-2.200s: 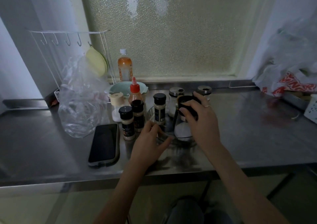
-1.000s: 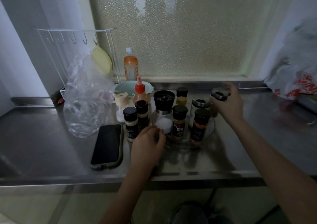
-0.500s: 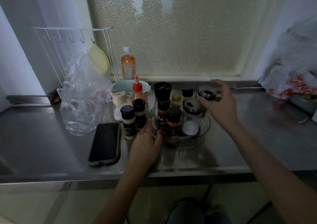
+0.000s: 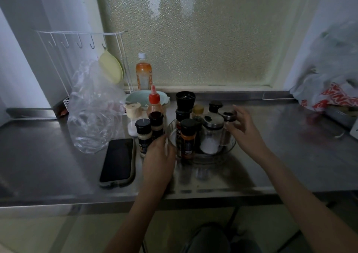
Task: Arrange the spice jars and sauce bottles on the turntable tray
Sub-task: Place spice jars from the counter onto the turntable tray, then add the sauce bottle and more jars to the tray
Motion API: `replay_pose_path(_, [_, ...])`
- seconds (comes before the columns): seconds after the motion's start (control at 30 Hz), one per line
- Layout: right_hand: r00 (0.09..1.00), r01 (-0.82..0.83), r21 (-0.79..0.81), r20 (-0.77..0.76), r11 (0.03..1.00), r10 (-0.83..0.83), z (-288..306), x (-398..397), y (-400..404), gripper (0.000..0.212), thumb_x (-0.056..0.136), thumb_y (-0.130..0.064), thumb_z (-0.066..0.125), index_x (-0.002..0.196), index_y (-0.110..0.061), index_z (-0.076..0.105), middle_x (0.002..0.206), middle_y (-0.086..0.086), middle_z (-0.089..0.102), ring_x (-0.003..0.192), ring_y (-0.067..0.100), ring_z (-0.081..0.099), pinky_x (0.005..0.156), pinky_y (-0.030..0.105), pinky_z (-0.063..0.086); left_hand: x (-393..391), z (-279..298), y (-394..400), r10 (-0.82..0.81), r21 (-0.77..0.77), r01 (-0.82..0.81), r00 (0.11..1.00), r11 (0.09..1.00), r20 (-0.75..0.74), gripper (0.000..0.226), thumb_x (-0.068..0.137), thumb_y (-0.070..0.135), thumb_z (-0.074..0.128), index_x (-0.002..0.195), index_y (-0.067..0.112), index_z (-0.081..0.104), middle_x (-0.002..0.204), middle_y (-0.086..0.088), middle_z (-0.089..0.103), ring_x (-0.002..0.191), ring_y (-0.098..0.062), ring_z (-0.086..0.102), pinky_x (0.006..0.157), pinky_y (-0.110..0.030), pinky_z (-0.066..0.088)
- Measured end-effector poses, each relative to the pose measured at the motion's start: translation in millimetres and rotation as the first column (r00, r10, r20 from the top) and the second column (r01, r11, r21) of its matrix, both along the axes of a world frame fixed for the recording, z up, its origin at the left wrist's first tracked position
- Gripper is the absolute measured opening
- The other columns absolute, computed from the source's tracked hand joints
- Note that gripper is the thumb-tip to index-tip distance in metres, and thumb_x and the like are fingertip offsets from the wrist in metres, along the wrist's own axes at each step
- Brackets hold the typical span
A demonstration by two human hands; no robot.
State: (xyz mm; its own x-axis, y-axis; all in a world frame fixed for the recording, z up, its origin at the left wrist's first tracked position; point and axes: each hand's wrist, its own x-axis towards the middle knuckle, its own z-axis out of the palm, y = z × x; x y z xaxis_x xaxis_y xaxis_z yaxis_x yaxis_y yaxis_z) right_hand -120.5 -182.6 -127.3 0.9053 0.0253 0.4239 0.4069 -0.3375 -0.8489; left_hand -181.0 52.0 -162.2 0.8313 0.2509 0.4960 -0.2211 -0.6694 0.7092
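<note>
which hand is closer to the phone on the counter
Left. The left hand rests at the turntable tray's near-left rim, just right of the phone. The right hand is at the tray's far right side, across the jars from it.

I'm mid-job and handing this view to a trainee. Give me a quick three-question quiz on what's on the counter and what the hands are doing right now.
1. True or false: the phone lies on the counter to the left of the turntable tray.
2. What is the right hand on? A. the red-capped sauce bottle B. a metal-lidded glass jar at the tray's right edge C. the plastic bag
3. Fill in: the left hand rests at the tray's ____ rim.

Key
1. True.
2. B; its fingers curl round that jar.
3. Left; whether the fingers grip the rim or only touch it is hard to tell.
</note>
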Motion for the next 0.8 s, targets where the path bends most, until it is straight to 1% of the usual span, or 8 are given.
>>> replay_pose_path(0.07, [0.998,0.049,0.027,-0.051,0.998,-0.048,-12,-8,-2,0.046,0.093,-0.023,0.052,0.135,-0.024,0.034,0.128,-0.001,0.05,0.112,0.013,0.054,0.088,0.023,0.044,-1,1,4,0.117,-0.147,-0.106,0.991,0.983,0.07,0.023,0.089,0.011,0.053,0.112,0.011,0.054,0.107,-0.008,0.059,0.095,-0.022,0.056,0.076,-0.032,0.044])
replay_pose_path(0.13, [0.99,0.127,-0.113,-0.055,0.985,-0.134,-29,-17,-7,0.035,0.095,-0.028,0.047,0.128,-0.018,0.042,0.126,0.003,0.055,0.115,0.018,0.054,0.089,0.028,0.042,0,3,9,0.245,-0.254,-0.209,0.962,0.945,0.123,0.031,0.082,0.003,0.06,0.111,0.005,0.047,0.111,-0.013,0.049,0.095,-0.018,0.047,0.078,-0.03,0.04])
replay_pose_path(0.23, [0.978,0.205,-0.346,0.103,0.916,-0.18,-47,-31,-15,0.019,0.099,-0.023,0.041,0.11,-0.013,0.053,0.114,0.009,0.064,0.101,0.025,0.06,0.08,0.03,0.044,6,7,18,0.369,-0.311,-0.314,0.92,0.897,0.133,0.049,0.077,0.006,0.068,0.118,-0.001,0.042,0.119,-0.02,0.041,0.096,-0.009,0.034,0.082,-0.021,0.033])
replay_pose_path(0.3, [0.958,0.263,-0.438,0.227,0.86,-0.177,-50,-36,-16,0.019,0.098,-0.016,0.04,0.105,-0.01,0.057,0.107,0.014,0.066,0.093,0.03,0.061,0.075,0.024,0.039,13,8,27,0.399,-0.332,-0.354,0.914,0.874,0.074,0.06,0.077,0.012,0.071,0.125,-0.002,0.038,0.124,-0.024,0.038,0.101,-0.023,0.041,0.085,-0.025,0.036])
replay_pose_path(0.37, [0.943,0.31,-0.512,0.273,0.801,-0.19,-49,-42,-15,0.02,0.095,-0.01,0.045,0.107,-0.006,0.06,0.105,0.016,0.066,0.093,0.032,0.061,0.076,0.02,0.036,20,9,36,0.397,-0.356,-0.384,0.917,0.852,-0.039,0.07,0.076,0.015,0.073,0.13,-0.002,0.032,0.13,-0.025,0.033,0.105,-0.039,0.047,0.085,-0.036,0.043])
replay_pose_path(0.5, [0.939,0.321,-0.611,0.303,0.724,-0.161,-51,-53,-11,0.035,0.087,-0.016,0.037,0.109,-0.005,0.062,0.109,0.017,0.065,0.097,0.033,0.06,0.08,0.021,0.037,25,14,45,0.342,-0.258,-0.39,0.916,0.884,-0.211,0.078,0.076,0.026,0.075,0.131,-0.002,0.027,0.134,-0.027,0.029,0.1,-0.046,0.053,0.074,-0.037,0.043])
replay_pose_path(0.63, [0.938,0.279,-0.625,0.341,0.729,-0.068,-48,-64,-4,0.041,0.079,-0.016,0.035,0.106,-0.007,0.065,0.104,0.013,0.065,0.1,0.026,0.055,0.08,0.03,0.049,34,28,58,0.248,-0.262,-0.37,0.882,0.891,-0.401,0.084,0.074,0.037,0.075,0.13,0.003,0.024,0.135,-0.027,0.029,0.11,-0.046,0.048,0.089,-0.047,0.048])
replay_pose_path(0.8, [0.939,0.219,-0.616,0.344,0.757,0.008,-50,-73,3,0.044,0.076,-0.01,0.038,0.112,-0.012,0.064,0.105,0.01,0.066,0.104,0.019,0.05,0.09,0.022,0.039,41,43,63,0.211,-0.179,-0.337,0.843,0.924,-0.495,0.095,0.077,0.045,0.069,0.143,0.007,0.013,0.144,-0.027,0.03,0.128,-0.044,0.036,0.097,-0.046,0.037])
